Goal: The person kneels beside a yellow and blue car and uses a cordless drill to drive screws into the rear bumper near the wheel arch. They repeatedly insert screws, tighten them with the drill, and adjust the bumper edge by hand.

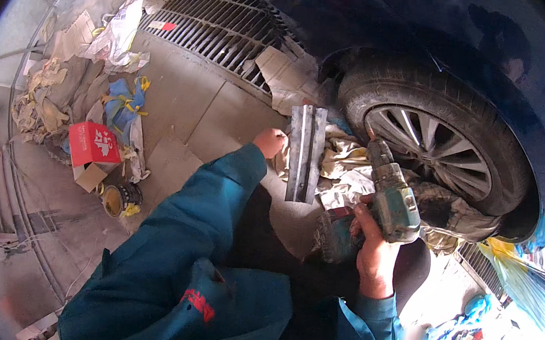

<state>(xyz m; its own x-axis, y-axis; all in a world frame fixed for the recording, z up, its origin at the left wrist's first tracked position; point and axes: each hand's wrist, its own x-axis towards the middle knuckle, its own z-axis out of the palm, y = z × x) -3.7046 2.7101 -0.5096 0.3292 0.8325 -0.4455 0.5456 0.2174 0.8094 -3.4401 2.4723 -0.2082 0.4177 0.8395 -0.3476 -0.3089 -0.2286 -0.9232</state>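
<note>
My right hand (377,256) is closed round the grip of a green and black cordless drill (395,203). The drill's bit points up toward the car wheel, and its battery end sits low to the left of my fingers. At the left edge of a grey, ribbed metal channel piece (305,154) is my left hand (270,143). Its fingers are curled and partly hidden by the metal, which stands roughly lengthwise in front of me. Crumpled beige cloth or paper (348,170) lies just behind and beside the piece.
A dark blue car (388,27) with its wheel (431,139) fills the far right. Floor grating (217,15) runs along the back. To the left lie crumpled paper (48,96), a red box (93,145) and an open tin (118,200). Blue and clear plastic (463,339) lies lower right.
</note>
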